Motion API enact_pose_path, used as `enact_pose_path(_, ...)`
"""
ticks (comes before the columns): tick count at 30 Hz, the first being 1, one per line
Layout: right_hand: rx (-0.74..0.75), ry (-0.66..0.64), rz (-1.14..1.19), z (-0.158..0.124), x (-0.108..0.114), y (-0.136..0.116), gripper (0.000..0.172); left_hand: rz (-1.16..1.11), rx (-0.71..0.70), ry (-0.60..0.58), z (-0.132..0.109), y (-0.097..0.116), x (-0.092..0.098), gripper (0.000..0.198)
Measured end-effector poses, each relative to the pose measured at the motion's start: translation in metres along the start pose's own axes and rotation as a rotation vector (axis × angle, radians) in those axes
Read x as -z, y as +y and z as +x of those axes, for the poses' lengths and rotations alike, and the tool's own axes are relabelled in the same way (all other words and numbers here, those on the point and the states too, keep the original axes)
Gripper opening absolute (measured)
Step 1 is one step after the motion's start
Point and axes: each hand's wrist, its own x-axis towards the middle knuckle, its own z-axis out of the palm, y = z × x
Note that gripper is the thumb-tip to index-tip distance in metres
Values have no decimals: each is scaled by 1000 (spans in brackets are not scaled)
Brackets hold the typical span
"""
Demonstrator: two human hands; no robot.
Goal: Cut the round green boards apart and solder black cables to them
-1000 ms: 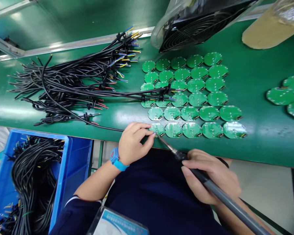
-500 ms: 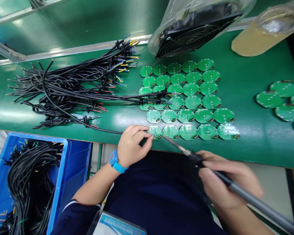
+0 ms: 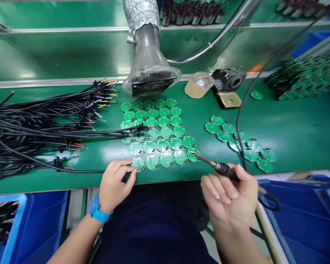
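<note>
The soldering iron (image 3: pixel 222 168) has swung away from the leftmost board of the front row: a second ago its tip sat right at the round circuit board (image 3: pixel 139 164) that the left hand (image 3: pixel 114 185) pinches, and now the tip hangs over the right end of that same row, at or just above the last board (image 3: pixel 193 154); whether it touches cannot be told. The right hand (image 3: pixel 231 192) is clenched around the iron's dark handle, its cord (image 3: pixel 266 198) looping off toward the blue bin (image 3: pixel 305 220) at the right. The left hand has stayed put, its fingers (image 3: pixel 130 171) closed on the edge of the leftmost board and on a thin black wire (image 3: pixel 71 169) that runs left along the green surface (image 3: pixel 291 128) to the pile of cable harnesses (image 3: pixel 30 128). Judging from that, the joint at the left board looks finished for now, and the iron is off it. The view has also lifted, so the fume extractor (image 3: pixel 150 79), a small jar (image 3: pixel 199 85), the iron stand (image 3: pixel 227 82) and a loose cluster of boards (image 3: pixel 236 141) at the right now show
</note>
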Motion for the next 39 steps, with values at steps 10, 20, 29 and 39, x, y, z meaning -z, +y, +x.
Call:
enact_pose_path(10,-11,1,15,-3,-4,-3,17,-3,-6,13,0,0,-1,5)
enact_pose_path(20,8,17,11,-8,-3,-6,9,-1,-3,16,-1,1,-1,5)
enact_pose_path(29,14,39,11,-14,-5,-8,8,-1,-1,23,-2,0,0,4)
enact_pose_path(39,373,-137,-332,42,21,27,18,46,-37,53,-2,0,0,5)
